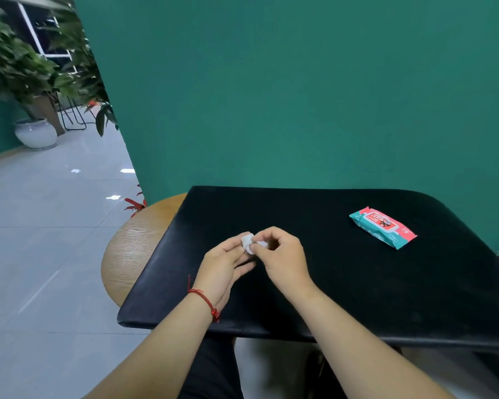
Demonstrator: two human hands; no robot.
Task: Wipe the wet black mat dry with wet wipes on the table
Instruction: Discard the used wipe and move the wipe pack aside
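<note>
The wipe (247,242) is mostly hidden by fingers (265,232); the mat (329,269) runs off the right edge.

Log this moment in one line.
left hand: holds small crumpled white wipe | right hand: fingers pinch same wipe | flat black mat: under both hands | teal-and-red plastic wipes pack: on mat, far right

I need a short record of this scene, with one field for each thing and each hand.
mat: black, on the wooden table
wipe: small, white, held between both hands over the mat
left hand: pinches the wipe; red bracelet on wrist
right hand: pinches the wipe, fingers curled
pack: on the mat, far right, untouched
</note>
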